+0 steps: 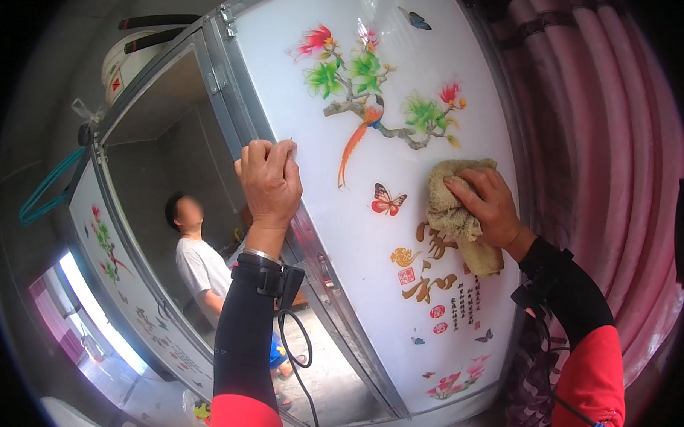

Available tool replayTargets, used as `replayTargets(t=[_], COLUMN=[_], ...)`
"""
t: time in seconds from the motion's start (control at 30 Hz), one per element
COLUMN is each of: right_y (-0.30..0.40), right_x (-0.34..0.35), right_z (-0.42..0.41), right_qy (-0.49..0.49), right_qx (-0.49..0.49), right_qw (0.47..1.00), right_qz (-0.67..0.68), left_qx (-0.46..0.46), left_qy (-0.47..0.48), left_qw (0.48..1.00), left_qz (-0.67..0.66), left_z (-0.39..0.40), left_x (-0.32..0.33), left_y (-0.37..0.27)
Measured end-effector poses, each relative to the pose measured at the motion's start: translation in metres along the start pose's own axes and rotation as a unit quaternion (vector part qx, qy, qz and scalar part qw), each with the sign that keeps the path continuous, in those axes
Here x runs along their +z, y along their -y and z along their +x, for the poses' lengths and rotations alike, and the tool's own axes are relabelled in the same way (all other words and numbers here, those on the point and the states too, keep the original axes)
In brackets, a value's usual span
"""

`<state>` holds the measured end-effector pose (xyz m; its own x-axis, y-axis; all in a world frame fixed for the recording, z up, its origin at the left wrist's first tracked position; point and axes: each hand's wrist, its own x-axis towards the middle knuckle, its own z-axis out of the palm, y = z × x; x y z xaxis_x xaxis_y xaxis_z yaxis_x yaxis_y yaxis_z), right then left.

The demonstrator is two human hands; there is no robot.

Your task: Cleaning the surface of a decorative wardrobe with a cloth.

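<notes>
My right hand (486, 204) presses a folded tan cloth (455, 217) against a white door panel (330, 230) of a wardrobe. Printed flowers, a long-tailed bird, a butterfly and writing decorate this glossy panel. The cloth covers part of the large printed characters. Curled around the metal frame (250, 92) at the panel's left edge is my left hand (271, 180), gripping it beside a mirror door (170, 123). Black sleeves and wrist straps with cables cover both forearms.
A person in a white shirt (202, 265) shows in the mirror. Another decorated panel (125, 273) is at the left. Pink curtains (615, 166) hang at the right. On top sit a white bucket (121, 59) and dark rods (156, 22). A teal cord loop (43, 186) hangs at the far left.
</notes>
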<state>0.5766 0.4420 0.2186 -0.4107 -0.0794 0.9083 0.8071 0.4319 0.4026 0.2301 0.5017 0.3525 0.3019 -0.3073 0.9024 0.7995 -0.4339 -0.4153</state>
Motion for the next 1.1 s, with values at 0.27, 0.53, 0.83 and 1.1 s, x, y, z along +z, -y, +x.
replayTargets(t=[0.27, 0.53, 0.83, 1.1], right_y=[0.0024, 0.0027, 0.0037, 0.0037], right_x=[-0.0006, -0.0002, -0.0008, 0.0003], right_z=[-0.0013, -0.0026, -0.0063, -0.0067], right_qy=[-0.002, 0.000, 0.002, 0.002], right_qx=[0.008, 0.005, 0.010, 0.012], right_qw=[1.000, 1.000, 1.000, 1.000], right_qz=[0.010, 0.004, 0.007, 0.015], left_qx=[0.006, 0.008, 0.014, 0.024], left_qy=[-0.005, -0.004, -0.018, -0.049], left_qw=[1.000, 1.000, 1.000, 0.999], left_qz=[-0.001, -0.006, -0.001, -0.002], left_z=[-0.0014, -0.0025, -0.0027, -0.0008], left_x=[-0.0004, -0.0005, 0.0030, 0.0074], left_y=[0.0008, 0.0031, 0.0015, 0.0059])
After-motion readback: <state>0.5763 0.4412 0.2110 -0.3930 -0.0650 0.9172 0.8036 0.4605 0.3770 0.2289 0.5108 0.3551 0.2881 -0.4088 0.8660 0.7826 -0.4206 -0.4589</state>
